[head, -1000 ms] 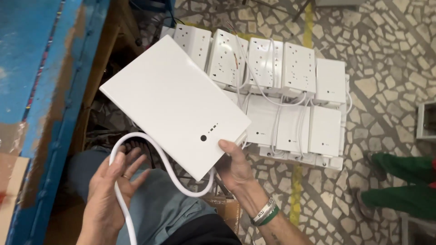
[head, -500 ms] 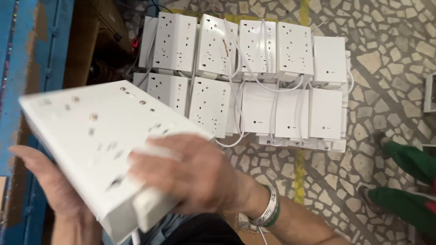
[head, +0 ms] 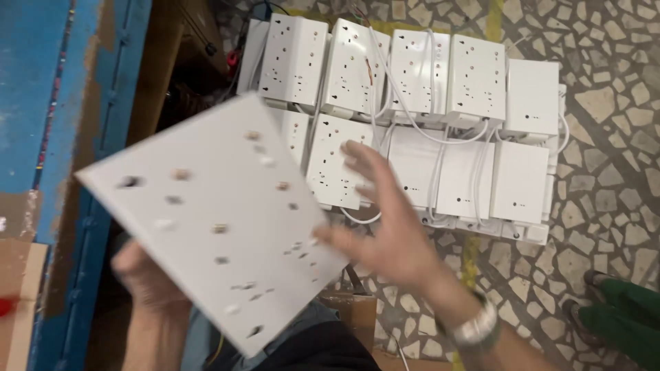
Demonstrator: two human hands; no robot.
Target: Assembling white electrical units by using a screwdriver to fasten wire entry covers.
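Observation:
I hold a flat white box (head: 213,220), its hole-dotted side up, tilted above my lap. My left hand (head: 141,278) grips it from underneath at the lower left, mostly hidden by the box. My right hand (head: 385,220) is blurred, fingers spread, just off the box's right edge and holding nothing. A bracelet sits on my right wrist. On the floor beyond, several similar white boxes (head: 412,117) lie in two rows, joined by white cables.
A blue painted bench edge (head: 62,103) runs down the left side. The floor is stone mosaic (head: 605,124) with a yellow line. Another person's green-trousered leg and shoe (head: 619,316) stand at the lower right. A cardboard piece (head: 357,316) lies near my knees.
The box has been flipped from its smooth side to its holed side and now tilts up. My right hand has come off its top and spread open to the right.

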